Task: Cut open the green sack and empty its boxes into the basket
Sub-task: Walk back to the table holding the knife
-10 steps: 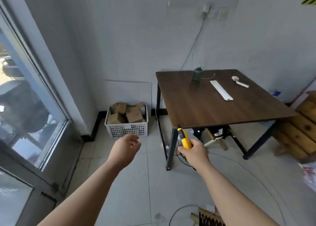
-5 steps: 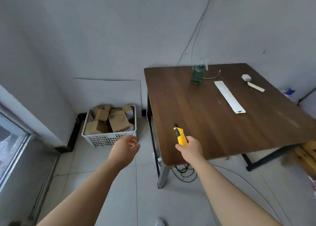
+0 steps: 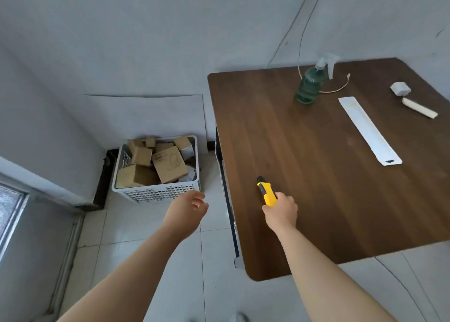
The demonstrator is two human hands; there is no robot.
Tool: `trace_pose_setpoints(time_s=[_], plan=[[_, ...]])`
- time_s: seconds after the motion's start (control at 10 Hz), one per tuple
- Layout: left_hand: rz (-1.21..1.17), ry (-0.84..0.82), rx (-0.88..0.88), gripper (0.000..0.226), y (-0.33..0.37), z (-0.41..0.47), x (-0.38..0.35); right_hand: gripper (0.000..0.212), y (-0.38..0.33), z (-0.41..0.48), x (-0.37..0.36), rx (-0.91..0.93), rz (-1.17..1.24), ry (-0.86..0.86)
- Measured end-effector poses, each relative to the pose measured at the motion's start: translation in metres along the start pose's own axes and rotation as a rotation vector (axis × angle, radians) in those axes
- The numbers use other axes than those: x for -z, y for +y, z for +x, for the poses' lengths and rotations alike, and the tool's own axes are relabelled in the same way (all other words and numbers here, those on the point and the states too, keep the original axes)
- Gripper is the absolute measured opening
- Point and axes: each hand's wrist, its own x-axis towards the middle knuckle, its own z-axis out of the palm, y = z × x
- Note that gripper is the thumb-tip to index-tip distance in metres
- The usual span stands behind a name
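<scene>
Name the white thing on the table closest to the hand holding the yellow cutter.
The long flat strip; its near end reaches toward the right hand with the cutter. The block and stick lie farther back.

No word, number or brand can be read anywhere. In the basket [image 3: 155,192] left of the table [image 3: 316,200], the largest cardboard box [image 3: 169,164] carries a faint printed line drawing on its top face, with a short line of small print above it, too blurred to make out. On the table, the long white strip [image 3: 369,129] bears a small yellowish mark at its far end and a dark mark at its near end; neither is legible.
</scene>
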Motion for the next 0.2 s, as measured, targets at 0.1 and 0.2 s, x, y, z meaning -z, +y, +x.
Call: trace_pose_setpoints(time_s=[0.1, 0.2], plan=[[0.005, -0.021, 0.011, 0.028, -0.006, 0.016, 0.003, 0.038, 0.002, 0.012, -0.011, -0.030, -0.004, 0.012], [0.012, -0.016, 0.006, 0.027, -0.011, 0.023, 0.015, 0.045, -0.005, 0.014, -0.012, -0.030, -0.013, 0.044]])
